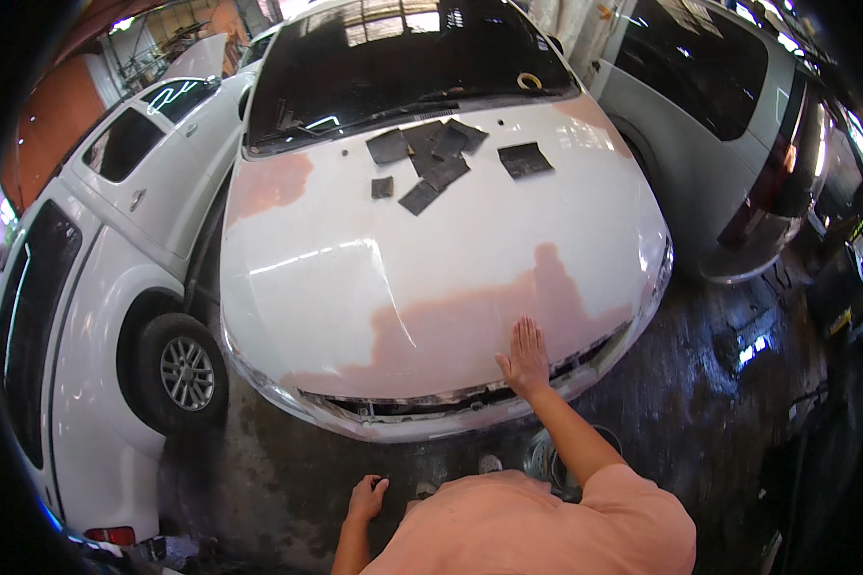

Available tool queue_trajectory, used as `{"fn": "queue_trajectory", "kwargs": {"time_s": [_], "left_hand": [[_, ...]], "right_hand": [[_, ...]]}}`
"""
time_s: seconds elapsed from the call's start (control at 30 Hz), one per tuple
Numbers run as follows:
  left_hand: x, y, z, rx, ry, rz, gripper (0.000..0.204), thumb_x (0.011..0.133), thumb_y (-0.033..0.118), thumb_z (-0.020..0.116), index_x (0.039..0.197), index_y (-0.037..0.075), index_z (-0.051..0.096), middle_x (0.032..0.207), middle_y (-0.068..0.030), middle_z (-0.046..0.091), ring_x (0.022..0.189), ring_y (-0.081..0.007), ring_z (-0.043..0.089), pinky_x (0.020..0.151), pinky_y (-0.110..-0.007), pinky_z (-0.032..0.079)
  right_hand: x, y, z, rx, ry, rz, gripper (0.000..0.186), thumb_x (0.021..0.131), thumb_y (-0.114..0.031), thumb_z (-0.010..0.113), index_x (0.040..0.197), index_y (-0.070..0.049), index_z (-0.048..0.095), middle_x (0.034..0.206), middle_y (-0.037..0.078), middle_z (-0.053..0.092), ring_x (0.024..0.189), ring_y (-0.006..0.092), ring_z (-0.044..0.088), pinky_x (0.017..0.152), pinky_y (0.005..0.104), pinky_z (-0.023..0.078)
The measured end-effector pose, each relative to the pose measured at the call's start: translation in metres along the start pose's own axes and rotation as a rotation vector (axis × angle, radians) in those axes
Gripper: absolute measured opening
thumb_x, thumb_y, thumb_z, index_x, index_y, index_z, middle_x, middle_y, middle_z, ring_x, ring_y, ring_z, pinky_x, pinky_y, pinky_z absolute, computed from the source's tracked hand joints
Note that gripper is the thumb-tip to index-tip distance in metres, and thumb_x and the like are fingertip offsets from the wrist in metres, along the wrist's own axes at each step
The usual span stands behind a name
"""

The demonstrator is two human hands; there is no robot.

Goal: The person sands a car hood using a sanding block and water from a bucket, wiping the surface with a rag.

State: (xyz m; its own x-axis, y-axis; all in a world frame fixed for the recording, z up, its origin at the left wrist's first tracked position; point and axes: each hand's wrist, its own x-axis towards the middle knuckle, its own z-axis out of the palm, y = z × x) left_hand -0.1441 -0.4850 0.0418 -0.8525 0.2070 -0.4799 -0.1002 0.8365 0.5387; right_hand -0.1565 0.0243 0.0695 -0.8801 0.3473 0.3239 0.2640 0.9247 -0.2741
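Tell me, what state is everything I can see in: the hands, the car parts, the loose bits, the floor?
Right hand: open, laid flat.
Left hand: lowered, fingers bent; contents unclear.
Car hood: lowered, white with pinkish areas.
Pinkish front patch: dull, irregular-edged, under the right hand.
Dark sandpaper-like sheets: loose on the hood, some overlapping.
Left vehicle's side door: shut.
Floor: dark, shiny, apparently wet.

The right hand (524, 359) lies on the hood (297, 297), near its front edge. Beyond it on the hood are a lone sheet (524, 161) and, farther left, a pile of sheets (446, 173); past these rises the windshield (403, 62). Nearer the person, left of that hand, is the left hand (366, 498). One car (177, 177) stands well left of the right hand, another car (695, 182) right and beyond.
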Motion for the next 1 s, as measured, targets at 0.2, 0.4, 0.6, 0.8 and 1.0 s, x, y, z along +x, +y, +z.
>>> {"fn": "queue_trajectory", "kwargs": {"time_s": [0.2,0.4,0.6,0.8,1.0], "left_hand": [[0.01,0.006,0.007,-0.019,0.006,-0.07,0.053,0.099,0.047,0.07,0.126,0.002,0.071,0.126,-0.0244,0.073,0.121,-0.0422,0.068,0.103,-0.048,0.053],[-0.01,0.005,0.01,-0.059,0.043,-0.151,0.053,0.098,0.05,0.07,0.127,0.006,0.072,0.126,-0.0228,0.073,0.122,-0.042,0.067,0.104,-0.049,0.054],[-0.044,-0.005,0.017,-0.069,0.125,-0.245,0.053,0.098,0.052,0.069,0.127,0.007,0.072,0.129,-0.0218,0.073,0.124,-0.0416,0.067,0.106,-0.049,0.053],[-0.07,-0.002,0.016,-0.103,0.081,-0.332,0.056,0.099,0.053,0.068,0.13,0.008,0.071,0.131,-0.0227,0.071,0.126,-0.0414,0.065,0.107,-0.048,0.052],[-0.084,-0.012,0.016,-0.086,0.107,-0.334,0.056,0.099,0.053,0.068,0.131,0.008,0.071,0.13,-0.0232,0.072,0.125,-0.0422,0.066,0.106,-0.048,0.052]], "right_hand": [[0.056,0.004,-0.016,-0.006,-0.07,0.02,0.086,0.108,-0.051,0.048,0.165,0.007,0.023,0.175,0.026,0.017,0.164,0.0396,0.012,0.133,0.0526,0.009],[0.17,0.032,-0.025,-0.09,-0.062,0.068,0.084,0.112,-0.055,0.036,0.166,0.007,0.021,0.177,0.024,0.014,0.165,0.037,0.013,0.134,0.0505,0.009],[0.266,0.06,-0.032,-0.081,-0.068,0.135,0.084,0.112,-0.055,0.035,0.166,0.008,0.021,0.176,0.025,0.016,0.165,0.0354,0.012,0.134,0.0479,0.008],[0.296,0.075,-0.038,-0.076,-0.059,0.169,0.085,0.112,-0.055,0.035,0.166,0.009,0.021,0.176,0.025,0.016,0.165,0.0364,0.012,0.134,0.0476,0.008],[0.239,0.067,-0.041,-0.067,-0.073,0.104,0.084,0.112,-0.055,0.035,0.166,0.009,0.02,0.176,0.024,0.017,0.165,0.0349,0.012,0.134,0.0473,0.009]]}}
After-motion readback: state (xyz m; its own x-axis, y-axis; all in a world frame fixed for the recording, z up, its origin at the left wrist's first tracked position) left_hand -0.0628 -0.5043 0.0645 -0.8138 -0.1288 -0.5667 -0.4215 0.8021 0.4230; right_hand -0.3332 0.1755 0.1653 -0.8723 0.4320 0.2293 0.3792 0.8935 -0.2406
